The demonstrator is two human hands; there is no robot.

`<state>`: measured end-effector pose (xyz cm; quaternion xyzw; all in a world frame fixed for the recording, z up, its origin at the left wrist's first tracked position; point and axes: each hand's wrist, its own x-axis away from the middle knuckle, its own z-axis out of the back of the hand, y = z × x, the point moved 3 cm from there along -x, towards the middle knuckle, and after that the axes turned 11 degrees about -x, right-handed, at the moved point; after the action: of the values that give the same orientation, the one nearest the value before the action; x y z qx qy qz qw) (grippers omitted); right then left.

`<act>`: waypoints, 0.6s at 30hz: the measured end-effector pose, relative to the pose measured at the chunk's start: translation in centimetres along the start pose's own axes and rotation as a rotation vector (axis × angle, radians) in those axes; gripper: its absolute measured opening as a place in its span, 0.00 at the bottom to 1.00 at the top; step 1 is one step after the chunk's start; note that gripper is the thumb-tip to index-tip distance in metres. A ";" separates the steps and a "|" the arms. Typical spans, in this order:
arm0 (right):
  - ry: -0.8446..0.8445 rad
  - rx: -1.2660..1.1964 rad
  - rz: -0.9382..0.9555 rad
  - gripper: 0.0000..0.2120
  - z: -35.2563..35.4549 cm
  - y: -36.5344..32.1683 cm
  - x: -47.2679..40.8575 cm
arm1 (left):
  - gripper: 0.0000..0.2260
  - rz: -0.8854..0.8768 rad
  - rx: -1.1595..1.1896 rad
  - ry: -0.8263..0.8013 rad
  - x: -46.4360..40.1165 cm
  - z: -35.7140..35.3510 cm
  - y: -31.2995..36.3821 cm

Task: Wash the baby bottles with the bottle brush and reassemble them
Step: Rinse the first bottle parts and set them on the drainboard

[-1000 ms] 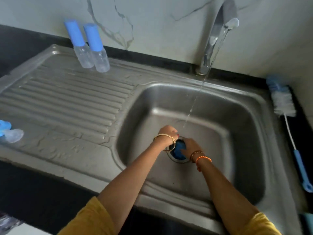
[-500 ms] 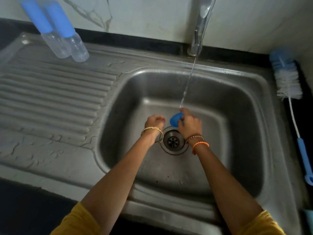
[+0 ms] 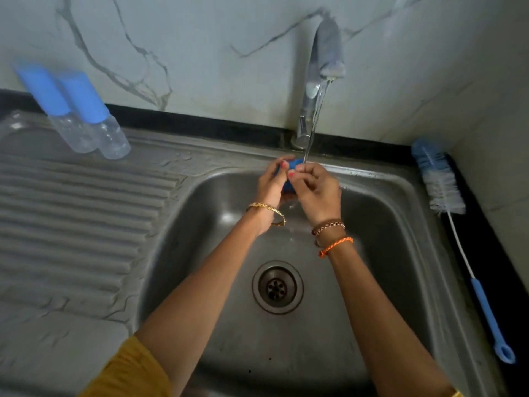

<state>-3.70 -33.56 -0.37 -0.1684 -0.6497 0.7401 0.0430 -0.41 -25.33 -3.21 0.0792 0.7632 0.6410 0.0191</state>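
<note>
both hands' grip curled round blue cap [image 3: 289, 174], left hand [image 3: 273, 186], right hand [image 3: 316, 190], under tap stream [image 3: 313, 124]

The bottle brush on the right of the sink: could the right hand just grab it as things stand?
Probably not at once. The right hand and the left hand both grip a blue part under the tap's stream. Once it lets go, nothing lies between it and the bottle brush.

Left hand [image 3: 272, 186] at frame centre: gold bangle [image 3: 266, 212] on wrist. Right hand [image 3: 317, 190]: brown beaded bracelet [image 3: 328, 226] plus orange braided thread [image 3: 335, 246] below it. Mustard-yellow sleeves [image 3: 131, 371] at bottom edge, bare forearms, pink-red nail polish [image 3: 291, 175].
</note>
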 end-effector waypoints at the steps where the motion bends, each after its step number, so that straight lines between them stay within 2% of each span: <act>1: -0.014 0.163 0.145 0.08 0.2 0.0 0.0 | 0.09 0.052 0.022 -0.003 -0.2 -0.2 0.1; 4: -0.131 0.659 0.693 0.15 0.7 0.0 -0.1 | 0.17 0.345 0.017 0.033 -0.5 -0.2 0.4; 5: -0.186 0.720 0.771 0.16 0.9 0.2 -0.2 | 0.21 0.415 -0.019 -0.001 -0.6 -0.1 0.1; 6: -0.213 0.730 0.749 0.16 1.0 0.3 -0.1 | 0.24 0.442 -0.040 -0.063 -0.5 -0.1 -0.2; 7: -0.187 0.690 0.647 0.16 1.1 0.4 0.0 | 0.25 0.412 -0.037 -0.122 -0.4 -0.1 -0.4; 8: -0.120 0.582 0.468 0.15 1.2 0.5 -0.1 | 0.24 0.321 -0.018 -0.141 -0.3 -0.3 -0.7; 10: 0.024 0.216 0.013 0.14 1.1 0.8 -0.8 | 0.16 0.010 -0.085 -0.120 0.0 -0.8 -1.0; 11: 0.074 0.114 -0.143 0.14 0.7 0.8 -0.9 | 0.13 -0.121 -0.130 -0.062 0.1 -1.2 -0.7; 12: 0.100 0.095 -0.204 0.14 0.3 0.7 -0.9 | 0.12 -0.183 -0.129 0.020 -0.2 -1.4 -0.3; 13: 0.098 0.115 -0.184 0.14 -0.1 0.5 -0.9 | 0.14 -0.167 -0.107 0.121 -0.5 -1.5 0.2; 15: 0.037 0.181 0.060 0.16 -0.6 -0.4 -0.2 | 0.19 0.032 -0.067 0.269 -1.6 -0.9 1.3; 16: -0.017 0.263 0.247 0.17 -0.5 -0.8 0.3 | 0.19 0.197 -0.038 0.255 -2.2 -0.3 1.7; 18: -0.145 0.524 0.531 0.17 0.0 -0.7 0.6 | 0.20 0.498 0.014 0.094 -1.9 0.0 2.6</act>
<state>-4.37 -33.28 0.18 -0.2615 -0.3736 0.8764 -0.1551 1.73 -25.21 -0.83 0.2350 0.7247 0.6235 -0.1755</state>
